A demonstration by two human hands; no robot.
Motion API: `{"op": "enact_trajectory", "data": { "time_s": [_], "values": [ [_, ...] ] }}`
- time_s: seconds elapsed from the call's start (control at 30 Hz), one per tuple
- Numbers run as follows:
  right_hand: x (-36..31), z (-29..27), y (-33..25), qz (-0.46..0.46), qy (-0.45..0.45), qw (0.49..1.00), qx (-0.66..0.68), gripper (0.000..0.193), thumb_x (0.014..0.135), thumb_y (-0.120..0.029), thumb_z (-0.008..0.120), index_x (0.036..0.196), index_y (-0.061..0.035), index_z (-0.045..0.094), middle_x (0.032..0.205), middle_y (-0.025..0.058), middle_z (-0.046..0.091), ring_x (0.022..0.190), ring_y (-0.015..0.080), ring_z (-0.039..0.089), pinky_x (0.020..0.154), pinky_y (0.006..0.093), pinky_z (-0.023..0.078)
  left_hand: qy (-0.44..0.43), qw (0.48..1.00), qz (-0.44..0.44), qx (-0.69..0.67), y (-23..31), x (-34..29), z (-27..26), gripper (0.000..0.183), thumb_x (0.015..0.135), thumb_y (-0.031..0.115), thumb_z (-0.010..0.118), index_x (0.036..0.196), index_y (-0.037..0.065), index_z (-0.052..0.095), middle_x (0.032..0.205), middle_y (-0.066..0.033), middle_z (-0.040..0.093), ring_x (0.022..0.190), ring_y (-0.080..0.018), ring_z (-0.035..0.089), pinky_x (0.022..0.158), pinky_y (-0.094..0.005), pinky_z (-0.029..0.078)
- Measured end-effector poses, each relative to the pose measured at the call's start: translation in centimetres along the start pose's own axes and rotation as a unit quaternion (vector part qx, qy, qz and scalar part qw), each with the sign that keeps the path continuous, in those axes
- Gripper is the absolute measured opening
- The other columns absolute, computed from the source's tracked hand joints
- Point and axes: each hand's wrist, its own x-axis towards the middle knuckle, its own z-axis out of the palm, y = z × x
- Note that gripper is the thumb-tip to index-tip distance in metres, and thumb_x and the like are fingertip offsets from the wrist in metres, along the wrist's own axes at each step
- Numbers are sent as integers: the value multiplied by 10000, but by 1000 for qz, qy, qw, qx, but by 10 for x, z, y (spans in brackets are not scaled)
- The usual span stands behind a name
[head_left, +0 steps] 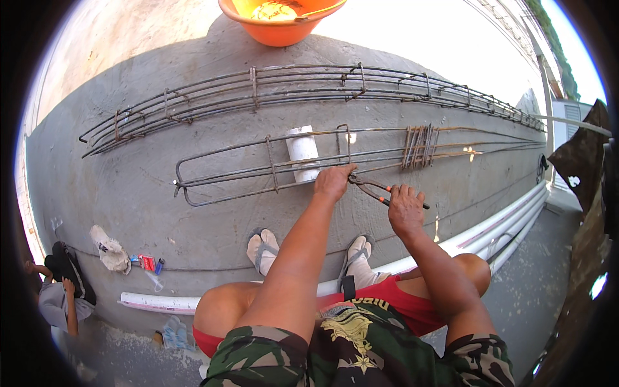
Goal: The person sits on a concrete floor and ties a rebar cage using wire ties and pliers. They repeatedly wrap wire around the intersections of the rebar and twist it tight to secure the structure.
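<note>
In my right hand (407,209) are pincers (373,186) with orange and black grips; the fingers close round the handles. The pincer jaws meet the near bar of a steel rebar cage (242,171), close to one of its stirrups. My left hand (334,182) is closed on that same bar, just left of the jaws; any wire between its fingertips is too small to make out. A white cylinder (302,153) props up the cage from below. Several loose stirrups (420,146) are bunched together further right along the bars.
Beyond lies a second long rebar cage (290,82). An orange basin (280,29) stands at the far edge. White pipes (496,226) run along the floor by my feet. At left are a crumpled bag (109,249), a red packet (147,263) and another person (58,300).
</note>
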Motion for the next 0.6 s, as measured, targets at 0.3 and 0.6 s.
{"op": "enact_trajectory", "data": {
  "time_s": [0.3,0.6],
  "values": [
    [10,-1,5,-49,-255,940,222,268,888,-224,604,975,29,630,777,160,667,755,299,697,693,435,543,8,999,25,34,2,-1,-1,492,861,33,466,1262,281,609,1103,-158,683,1003,-359,656,855,-456,519],
    [23,-9,23,153,-492,553,655,262,908,-226,686,1000,4,599,791,106,661,638,217,684,522,398,596,38,996,71,23,-7,0,2,488,857,15,449,1264,231,609,1083,-175,681,1007,-363,650,853,-457,515]
  ]
}}
